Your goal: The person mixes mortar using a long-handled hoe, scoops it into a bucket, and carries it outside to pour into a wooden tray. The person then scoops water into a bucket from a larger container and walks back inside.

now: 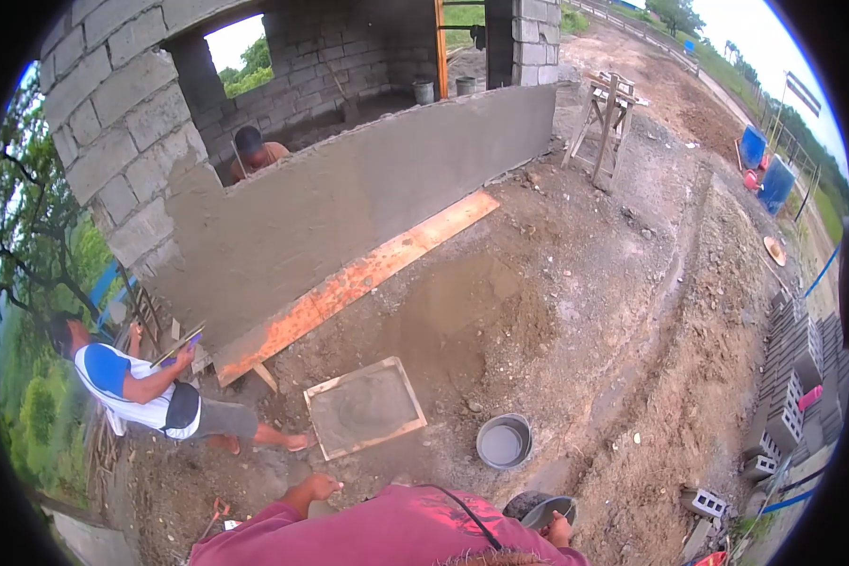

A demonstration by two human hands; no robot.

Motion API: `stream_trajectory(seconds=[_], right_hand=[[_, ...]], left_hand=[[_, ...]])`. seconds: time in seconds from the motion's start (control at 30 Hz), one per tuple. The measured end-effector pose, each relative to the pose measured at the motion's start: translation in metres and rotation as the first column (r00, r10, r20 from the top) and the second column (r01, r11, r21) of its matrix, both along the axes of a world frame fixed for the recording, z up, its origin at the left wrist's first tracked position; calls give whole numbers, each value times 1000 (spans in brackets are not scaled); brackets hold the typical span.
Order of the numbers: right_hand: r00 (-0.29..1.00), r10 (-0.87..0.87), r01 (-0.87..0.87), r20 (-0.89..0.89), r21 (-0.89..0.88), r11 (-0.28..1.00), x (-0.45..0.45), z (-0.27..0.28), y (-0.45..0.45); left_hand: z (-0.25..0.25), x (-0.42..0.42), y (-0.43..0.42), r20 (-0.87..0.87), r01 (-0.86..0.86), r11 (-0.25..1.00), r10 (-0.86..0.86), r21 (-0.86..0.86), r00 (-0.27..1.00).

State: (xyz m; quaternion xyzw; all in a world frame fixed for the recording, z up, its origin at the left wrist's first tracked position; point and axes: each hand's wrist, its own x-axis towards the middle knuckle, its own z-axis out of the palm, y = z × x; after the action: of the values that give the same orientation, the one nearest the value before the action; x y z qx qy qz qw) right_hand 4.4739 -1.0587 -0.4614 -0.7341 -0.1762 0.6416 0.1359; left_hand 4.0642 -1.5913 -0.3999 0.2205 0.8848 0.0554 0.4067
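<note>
My left hand [323, 486] hangs in front of the maroon shirt, fingers curled in and nothing seen in them. Close ahead of it lies a shallow wooden mixing tray [417, 396] holding a layer of wet grey mortar [363, 407]. On the other side, my right hand [558, 530] grips the rim of a dark bucket [543, 512], low beside my body; most of the bucket is hidden. A second bucket [529, 451], part filled with grey liquid, stands on the dirt just beyond.
A plank [377, 274] runs along the foot of the plastered wall [349, 198]. At left a co-worker [141, 382] holds a long tool; another person [253, 154] is behind the wall. A wooden sawhorse [606, 127] and stacked hollow blocks [790, 410] stand right.
</note>
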Motion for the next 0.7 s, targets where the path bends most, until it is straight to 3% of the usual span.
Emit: stream_trajectory(seconds=[0.3, 0.43, 0.7], right_hand=[[982, 181, -182, 55, 15, 983, -72, 4, 15], [969, 244, -245, 32, 30, 969, -107, 5, 13], [955, 296, -295, -18, 32, 955, -136, 9, 6]], left_hand=[[-11, -36, 10, -20, 37, 997, -36, 64, 999], [31, -38, 28, -26, 46, 991, -43, 129, 999], [7, -46, 17, -73, 122, 990, -117, 65, 990]])
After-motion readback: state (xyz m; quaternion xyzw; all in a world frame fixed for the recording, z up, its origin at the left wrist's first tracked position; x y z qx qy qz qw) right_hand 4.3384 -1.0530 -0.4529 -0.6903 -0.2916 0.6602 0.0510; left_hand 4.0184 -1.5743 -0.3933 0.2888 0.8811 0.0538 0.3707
